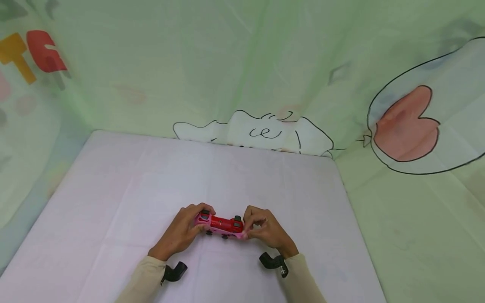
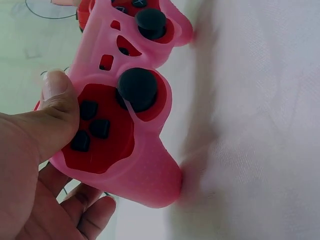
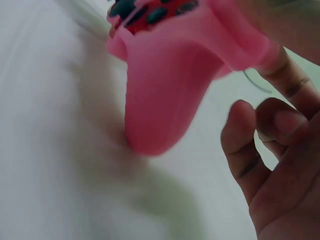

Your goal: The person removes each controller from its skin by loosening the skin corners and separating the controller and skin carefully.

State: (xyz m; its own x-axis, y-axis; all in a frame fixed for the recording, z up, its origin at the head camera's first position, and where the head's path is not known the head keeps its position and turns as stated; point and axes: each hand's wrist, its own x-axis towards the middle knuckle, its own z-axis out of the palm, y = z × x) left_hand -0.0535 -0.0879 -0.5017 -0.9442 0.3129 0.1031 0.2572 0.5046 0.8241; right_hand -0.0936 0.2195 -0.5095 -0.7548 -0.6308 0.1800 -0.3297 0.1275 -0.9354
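A red game controller with black thumbsticks and buttons is wrapped in a pink silicone cover. My left hand grips its left end, thumb across the front beside the direction buttons and the other fingers behind. At the other end, the thumb and index finger of my right hand pinch the edge of the cover, which pulls out toward them in the right wrist view. The remaining right fingers curl loosely, apart from the controller. Red top edge and shoulder buttons show bare in the head view. Both cover grips point down toward the table.
A white cloth covers the table. Pale green fabric walls with printed drawings rise behind it and at both sides. Each wrist wears a black camera mount, one at the left and one at the right.
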